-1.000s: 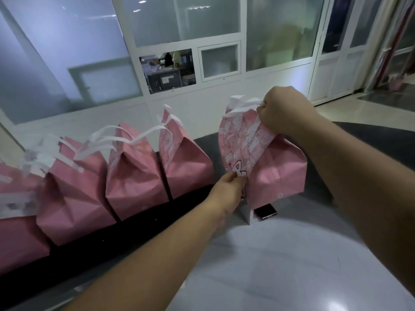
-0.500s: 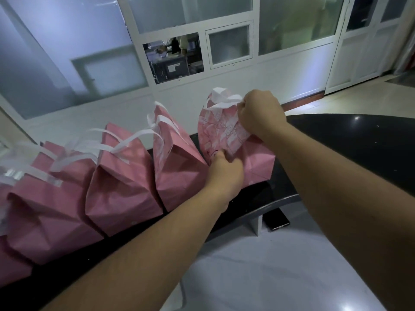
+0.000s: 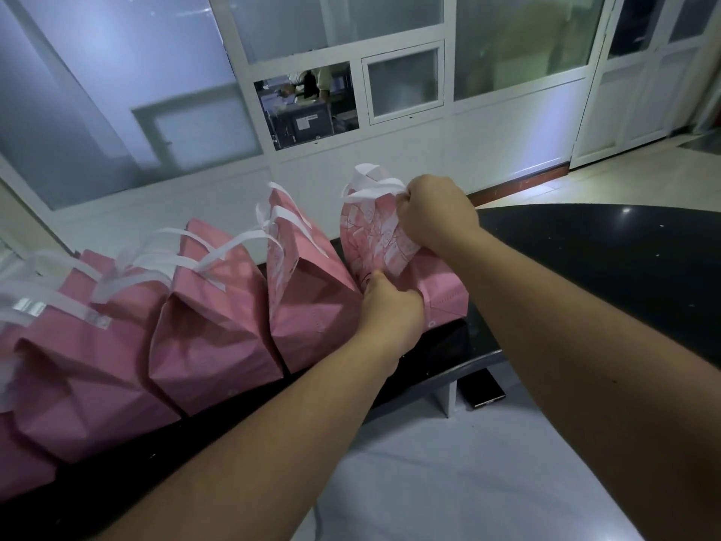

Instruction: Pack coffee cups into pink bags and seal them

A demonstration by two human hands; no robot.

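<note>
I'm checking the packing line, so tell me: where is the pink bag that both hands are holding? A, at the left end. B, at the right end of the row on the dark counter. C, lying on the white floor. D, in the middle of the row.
B: the right hand grips the top of the held bag, the left hand its front, and the other bags all stand to its left on the dark counter.

Leftmost pink bag [image 3: 19,470] cut off by left edge. Bag contents not visible. Phone [image 3: 482,392] partly hidden under black counter [image 3: 604,267].
</note>
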